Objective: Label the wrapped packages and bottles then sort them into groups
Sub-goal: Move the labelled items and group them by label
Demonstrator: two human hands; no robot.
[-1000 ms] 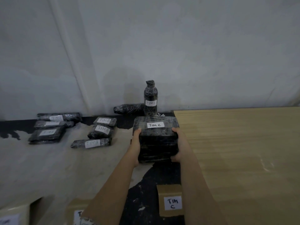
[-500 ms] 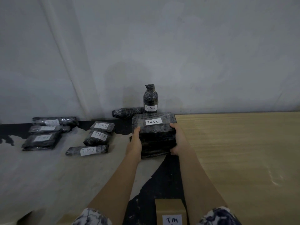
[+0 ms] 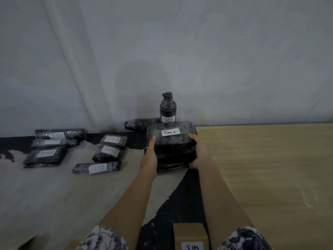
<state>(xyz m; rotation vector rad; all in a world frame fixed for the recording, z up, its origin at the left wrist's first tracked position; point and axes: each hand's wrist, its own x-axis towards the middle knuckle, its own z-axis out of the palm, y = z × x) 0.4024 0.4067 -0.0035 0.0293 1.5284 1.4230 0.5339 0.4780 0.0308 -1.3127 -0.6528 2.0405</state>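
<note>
The left hand (image 3: 150,156) and the right hand (image 3: 197,153) clamp the stack of wrapped packages (image 3: 173,152) from either side. Each thumb lies over the top package's near edge and the fingers curl round the flanks, so both hands are gripping it. That hold is the same as a second ago. The white label (image 3: 170,132) on top reads "TIM C".

The stack stands on the black patch of the floor (image 3: 54,195), tight against the left edge of the wooden board (image 3: 261,168) and close to the wall. It is nearer the wall than a second ago. Its far edge now comes right up under the label of the upright wrapped bottle (image 3: 168,109), where a strip of bottle showed between them before. A second wrapped bottle (image 3: 141,124) lies on its side just left of the upright one, behind the stack's far left corner.

Further left, apart from the stack, three packages marked "TIM B" (image 3: 108,152) lie in a loose group. Beyond them, near the floor's left edge, sit three more labelled packages (image 3: 45,156) whose writing is too blurred to read.

The person leans further in than before. Patterned sleeves (image 3: 245,239) now show at the bottom of the view, and the cardboard box (image 3: 191,235) between the forearms has dropped to the lower edge, with only "TIM" of its label left visible.
</note>
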